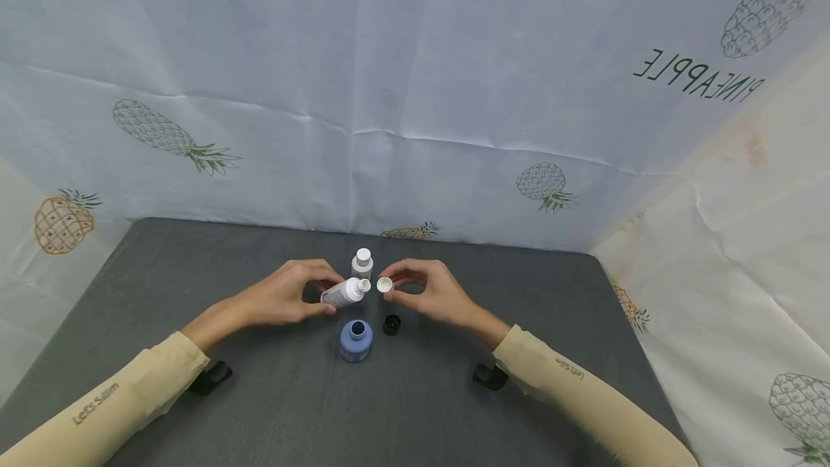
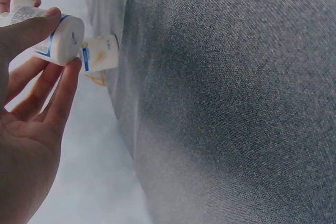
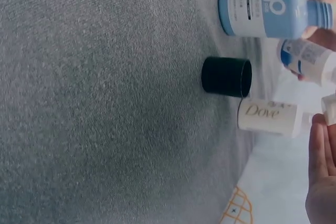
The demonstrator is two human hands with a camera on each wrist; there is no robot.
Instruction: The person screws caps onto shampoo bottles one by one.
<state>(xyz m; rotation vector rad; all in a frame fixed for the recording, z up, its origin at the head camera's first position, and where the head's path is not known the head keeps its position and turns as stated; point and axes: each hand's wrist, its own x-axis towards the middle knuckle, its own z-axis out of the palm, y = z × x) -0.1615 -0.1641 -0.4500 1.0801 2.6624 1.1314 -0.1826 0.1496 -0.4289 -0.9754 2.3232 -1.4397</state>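
Note:
My left hand (image 1: 295, 292) grips a small white bottle (image 1: 344, 292), tilted with its uncapped neck toward the right; the left wrist view shows its base between thumb and fingers. Just right of that neck, my right hand (image 1: 431, 292) pinches a white cap (image 1: 385, 285), its hollow side facing the camera. Behind them stands a capped white Dove bottle (image 3: 269, 117). Nearer to me an uncapped blue bottle (image 1: 356, 341) stands upright, with a black cap (image 1: 392, 324) on the table to its right.
The dark grey table (image 1: 279, 395) runs back to a hanging white cloth (image 1: 415, 92) printed with pineapples. Black wrist straps (image 1: 210, 377) show below both sleeves.

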